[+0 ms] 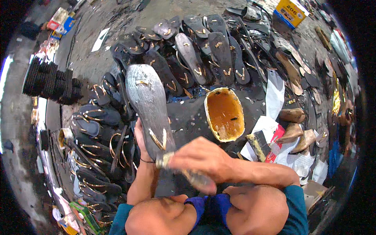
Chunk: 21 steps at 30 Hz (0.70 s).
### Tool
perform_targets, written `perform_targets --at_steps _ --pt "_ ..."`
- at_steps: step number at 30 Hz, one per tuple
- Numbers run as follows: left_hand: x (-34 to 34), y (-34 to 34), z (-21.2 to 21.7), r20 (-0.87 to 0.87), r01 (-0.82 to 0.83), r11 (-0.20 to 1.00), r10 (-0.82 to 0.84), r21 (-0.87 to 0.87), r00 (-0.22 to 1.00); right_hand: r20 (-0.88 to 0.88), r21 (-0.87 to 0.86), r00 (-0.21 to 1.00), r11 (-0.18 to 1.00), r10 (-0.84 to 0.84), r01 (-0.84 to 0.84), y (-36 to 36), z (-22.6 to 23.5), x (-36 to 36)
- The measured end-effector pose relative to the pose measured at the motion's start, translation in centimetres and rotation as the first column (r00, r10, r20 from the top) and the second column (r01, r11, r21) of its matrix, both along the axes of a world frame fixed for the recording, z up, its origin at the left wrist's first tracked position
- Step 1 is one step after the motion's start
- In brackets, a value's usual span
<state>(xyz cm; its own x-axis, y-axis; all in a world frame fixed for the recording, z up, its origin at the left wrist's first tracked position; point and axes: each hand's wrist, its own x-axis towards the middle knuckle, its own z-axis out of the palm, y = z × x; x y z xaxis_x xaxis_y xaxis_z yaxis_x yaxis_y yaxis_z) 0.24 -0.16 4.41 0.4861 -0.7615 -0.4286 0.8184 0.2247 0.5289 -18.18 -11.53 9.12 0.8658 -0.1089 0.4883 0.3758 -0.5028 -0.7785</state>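
Observation:
My left hand (140, 138) grips a dark sandal sole (145, 98) from beneath, its fingers mostly hidden behind it. The sole's underside faces up, with folded gold strap ends showing at both parts and a wet sheen at the far end. In my right hand (203, 156) is a brush (199, 181), its pale bristle end against the near end of the sole. Right of the sole stands a cut-open tub (207, 113) with a pale, crusted rim and amber, glue-like liquid inside.
Rows of strapped sandals (221, 53) lie beyond my hands, and more sandals (98, 147) crowd the left. A stack of black soles (49, 82) stands far left. Wooden shoe lasts (291, 133) and paper scraps (275, 92) lie right. A yellow-blue box (290, 13) sits at the back.

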Motion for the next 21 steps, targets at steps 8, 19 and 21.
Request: perform_targets --at_steps 8,19,21 --pt "0.3 -0.6 -2.8 -0.189 0.017 0.936 -0.089 -0.353 0.978 -0.049 0.031 0.995 0.996 0.088 -0.086 1.6 -0.6 -0.1" --pt "-0.2 -1.2 -0.7 -0.225 0.23 0.925 -0.304 -0.303 0.926 0.201 -0.211 0.98 0.977 0.002 0.041 1.7 1.0 0.2" --pt "-2.7 -2.0 -0.3 -0.01 0.046 0.976 -0.045 0.214 0.999 0.119 -0.119 0.979 0.976 -0.167 0.181 -1.5 0.2 1.8"
